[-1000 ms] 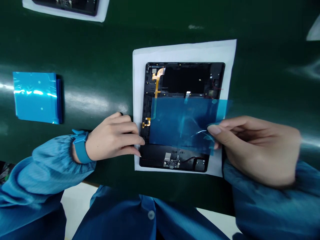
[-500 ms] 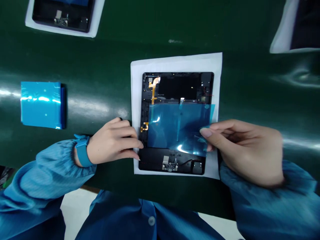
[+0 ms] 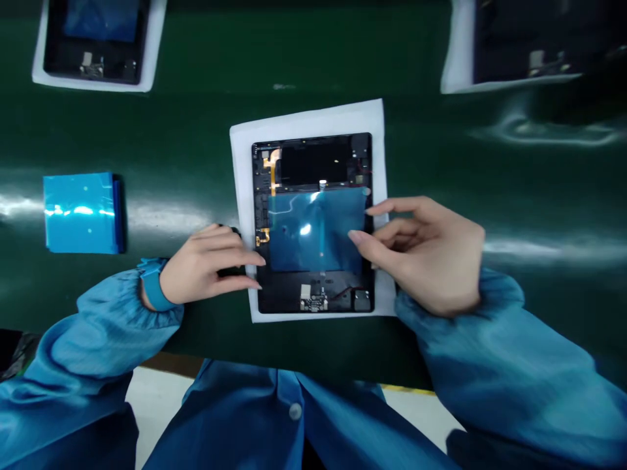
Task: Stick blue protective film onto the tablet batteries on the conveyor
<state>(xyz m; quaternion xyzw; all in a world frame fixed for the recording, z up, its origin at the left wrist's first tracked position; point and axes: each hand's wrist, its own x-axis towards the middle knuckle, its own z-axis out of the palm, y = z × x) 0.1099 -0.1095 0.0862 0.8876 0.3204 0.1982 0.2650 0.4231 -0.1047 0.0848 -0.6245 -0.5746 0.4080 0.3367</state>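
An opened tablet housing [image 3: 289, 294] lies on a white foam sheet [image 3: 308, 121], its circuit parts and orange ribbon cables showing. A clear blue film [image 3: 294, 241] rests flat over the housing's middle. My left hand [image 3: 210, 264] is at the housing's left edge, thumb and index finger apart, fingertips over the rim. On the opposite side my right hand [image 3: 424, 251] hovers by the film's right edge. Its thumb and index finger are spread with nothing between them; the thumb tip overlaps the film, and I cannot tell whether it touches.
A stack of blue films [image 3: 81, 222] lies on the green table [image 3: 186, 156] at the left. Another tablet housing [image 3: 53, 55] on white foam stands at the back left, and a further housing [image 3: 509, 59] at the back right.
The film's right side, pinched and lifted before, now lies down on the housing. My right hand has let go of it, its fingers parting. The whole view has shifted somewhat.
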